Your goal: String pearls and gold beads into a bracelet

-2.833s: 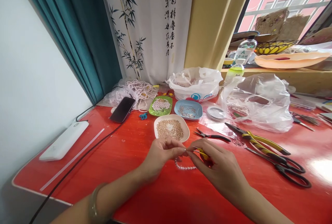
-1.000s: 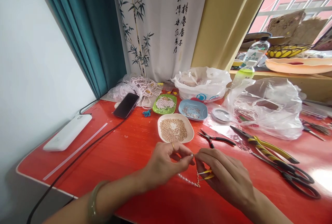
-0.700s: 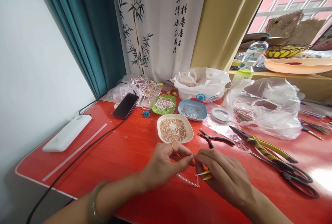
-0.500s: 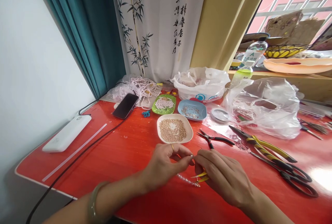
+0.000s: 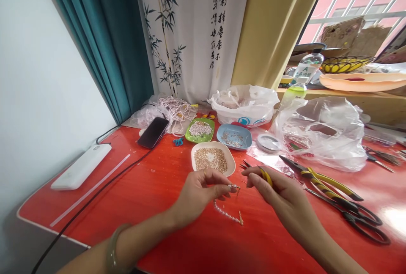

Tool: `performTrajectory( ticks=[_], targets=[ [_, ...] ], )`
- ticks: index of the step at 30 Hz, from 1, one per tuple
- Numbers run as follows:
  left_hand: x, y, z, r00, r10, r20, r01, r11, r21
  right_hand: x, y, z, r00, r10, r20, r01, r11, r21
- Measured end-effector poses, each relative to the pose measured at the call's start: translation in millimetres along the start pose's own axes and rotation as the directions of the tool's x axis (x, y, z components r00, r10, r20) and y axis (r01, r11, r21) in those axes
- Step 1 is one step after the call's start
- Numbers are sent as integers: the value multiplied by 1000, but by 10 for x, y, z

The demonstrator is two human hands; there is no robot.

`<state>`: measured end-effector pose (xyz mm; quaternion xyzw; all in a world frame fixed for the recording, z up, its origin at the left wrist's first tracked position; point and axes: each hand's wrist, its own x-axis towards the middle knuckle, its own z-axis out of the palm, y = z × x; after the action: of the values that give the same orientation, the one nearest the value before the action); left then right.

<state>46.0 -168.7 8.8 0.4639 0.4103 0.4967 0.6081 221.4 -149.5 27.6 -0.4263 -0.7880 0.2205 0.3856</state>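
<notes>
My left hand point(image 5: 203, 193) pinches one end of a strand of pale, clear beads point(image 5: 227, 214) between thumb and fingers. A short gold chain hangs from the pinched end. The strand's other end, with a gold chain piece too, droops onto the red table. My right hand point(image 5: 275, 189), just to the right, is closed around a small tool with yellow handles point(image 5: 266, 176). Most of that tool is hidden in the palm, so its exact kind does not show. The right fingertips are apart from the strand.
Beyond my hands stand a cream dish point(image 5: 194, 162) of gold beads, a green dish point(image 5: 199, 139) of pale beads and a blue dish point(image 5: 250, 141) of small findings. Black-handled pliers point(image 5: 245, 165), larger yellow-black pliers point(image 5: 320, 181) and scissors point(image 5: 352, 217) lie rightward. A phone point(image 5: 154, 132) lies leftward.
My right hand has drawn away from my left and turned, with the yellow-handled tool now higher in it. The strand's pinched end and its gold chain have come into sight.
</notes>
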Motion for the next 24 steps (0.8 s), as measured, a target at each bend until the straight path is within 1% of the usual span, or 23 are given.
performTrajectory(
  ticks=[4, 6, 8, 12, 14, 17, 20, 24],
  targets=[
    [5, 6, 1, 999, 12, -47, -10, 999, 45, 5, -50, 46, 989, 3, 146, -23, 991, 129],
    [9, 7, 2, 999, 15, -41, -13, 999, 51, -1, -67, 69, 981, 19, 192, -47, 989, 143],
    [12, 4, 3, 999, 21, -30, -19, 999, 48, -4, -69, 85, 976, 34, 215, -61, 991, 120],
    [19, -11, -1, 1000, 16, -7, -16, 998, 58, -2, -39, 94, 983, 42, 180, -53, 997, 58],
    [21, -21, -5, 1000, 1, 23, -2, 999, 51, -1, -31, 90, 990, 20, 143, -22, 1000, 16],
    [24, -36, -10, 997, -24, 72, 20, 999, 50, -1, -43, 82, 995, -71, 75, 77, 995, -69],
    [23, -44, -12, 995, -26, 100, 19, 997, 76, -8, -55, 80, 985, -170, 19, 171, 975, -143],
    [18, -43, -18, 989, -54, 134, 38, 992, 117, -24, -33, 84, 967, -253, -4, 248, 950, -189]
  ],
)
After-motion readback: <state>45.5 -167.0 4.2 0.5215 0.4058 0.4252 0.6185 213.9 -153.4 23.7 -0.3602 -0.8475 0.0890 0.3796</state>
